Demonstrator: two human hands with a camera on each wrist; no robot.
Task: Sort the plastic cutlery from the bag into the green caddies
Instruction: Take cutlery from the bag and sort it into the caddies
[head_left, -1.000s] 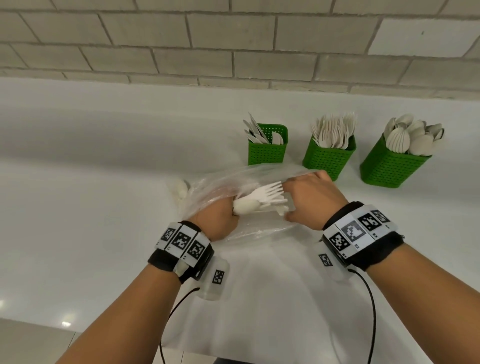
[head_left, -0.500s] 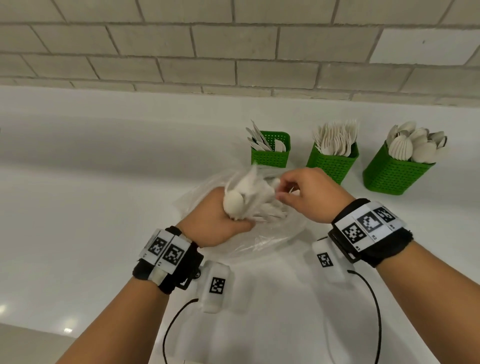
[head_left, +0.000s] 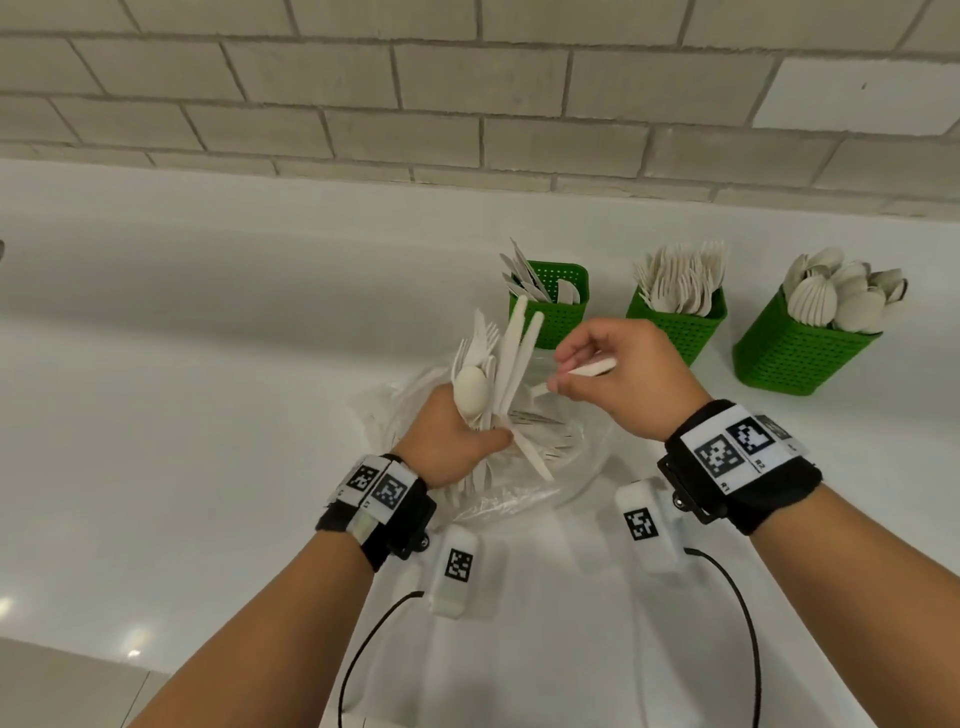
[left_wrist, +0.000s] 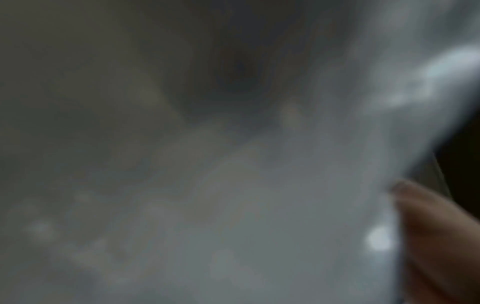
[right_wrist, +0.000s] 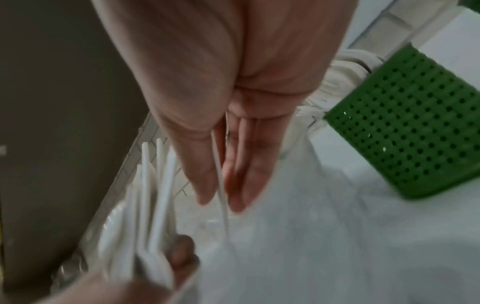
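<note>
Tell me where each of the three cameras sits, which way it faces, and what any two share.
Head: looks down on counter, both hands, left hand gripping cutlery bundle, three caddies.
Left wrist: blurred; bag and a fingertip only.
Right wrist: looks along right hand pinching one piece; a caddy beside.
Shared: head and right wrist both show the bundle and the pinched piece.

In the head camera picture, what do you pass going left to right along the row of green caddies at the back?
Knife caddy → fork caddy → spoon caddy, each with its white cutlery standing up out of it.
</note>
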